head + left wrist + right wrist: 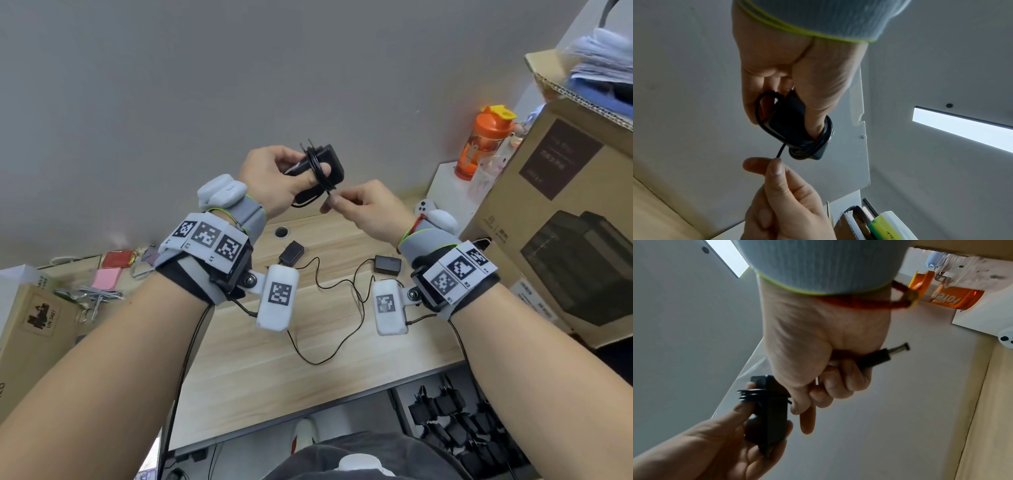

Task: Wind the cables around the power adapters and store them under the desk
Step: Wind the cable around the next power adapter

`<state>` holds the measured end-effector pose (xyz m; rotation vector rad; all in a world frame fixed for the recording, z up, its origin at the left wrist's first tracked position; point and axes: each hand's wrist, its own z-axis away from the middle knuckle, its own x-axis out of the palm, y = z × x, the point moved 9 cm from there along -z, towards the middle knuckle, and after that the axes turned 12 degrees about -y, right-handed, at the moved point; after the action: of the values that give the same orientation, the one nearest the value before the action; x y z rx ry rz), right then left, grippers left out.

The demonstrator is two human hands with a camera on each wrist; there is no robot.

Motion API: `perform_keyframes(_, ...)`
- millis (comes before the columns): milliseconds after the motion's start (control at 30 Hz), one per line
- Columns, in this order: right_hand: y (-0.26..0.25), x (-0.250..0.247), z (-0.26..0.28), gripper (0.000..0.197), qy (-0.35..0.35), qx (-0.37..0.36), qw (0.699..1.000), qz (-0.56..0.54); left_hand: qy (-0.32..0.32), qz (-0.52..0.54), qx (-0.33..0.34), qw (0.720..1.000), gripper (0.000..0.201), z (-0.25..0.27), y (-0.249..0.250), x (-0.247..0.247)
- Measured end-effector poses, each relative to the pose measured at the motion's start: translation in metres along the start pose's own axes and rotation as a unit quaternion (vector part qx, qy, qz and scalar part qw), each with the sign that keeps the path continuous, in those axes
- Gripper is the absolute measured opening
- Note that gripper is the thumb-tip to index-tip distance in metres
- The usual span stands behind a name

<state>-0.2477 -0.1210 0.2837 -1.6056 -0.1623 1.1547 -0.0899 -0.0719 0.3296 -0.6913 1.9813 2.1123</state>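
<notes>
My left hand (274, 178) grips a black power adapter (334, 164) held up above the desk, thumb pressed under the cable loops (317, 168) wound round its body. My right hand (356, 209) pinches the short free end of that cable close below the adapter. In the right wrist view the barrel plug (890, 355) sticks out from my curled right fingers (838, 378), beside the adapter (770, 415). In the left wrist view the cable wraps (818, 139) cross over my left thumb. Two more black adapters (291, 253) (387, 264) lie on the wooden desk (257, 359) with loose tangled cables (342, 298).
Large cardboard boxes (565, 212) stand at the right, with an orange bottle (483, 147) behind them. A smaller box (34, 318), pink notes and clutter (102, 291) sit at the left. Under the desk's front edge, several wound black adapters (455, 421) fill a bin.
</notes>
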Motion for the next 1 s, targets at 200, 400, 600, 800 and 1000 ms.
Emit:
perform_keyframes(200,-0.016,0.007,0.008,0.023,-0.005,-0.006,1.000,0.011,0.052,-0.068,-0.052,0.995,0.048,-0.005,-0.020,-0.015)
perform_keyframes(400,-0.032,-0.008,0.014,0.020,0.031,-0.024,0.999,-0.027,0.004,-0.100,-0.084,0.991,0.058,0.004,-0.027,-0.003)
perform_keyframes(600,-0.031,-0.020,0.013,0.014,0.070,-0.057,0.971,-0.222,-0.049,-0.117,-0.067,0.990,0.043,0.010,-0.016,0.015)
perform_keyframes(800,-0.027,-0.024,0.015,0.019,0.098,-0.077,0.943,-0.307,-0.110,-0.004,-0.070,0.991,0.055,0.015,-0.016,0.032)
perform_keyframes(1000,-0.021,-0.019,0.016,0.028,0.100,-0.052,0.933,-0.341,-0.136,0.011,-0.068,0.988,0.028,0.014,-0.015,0.042)
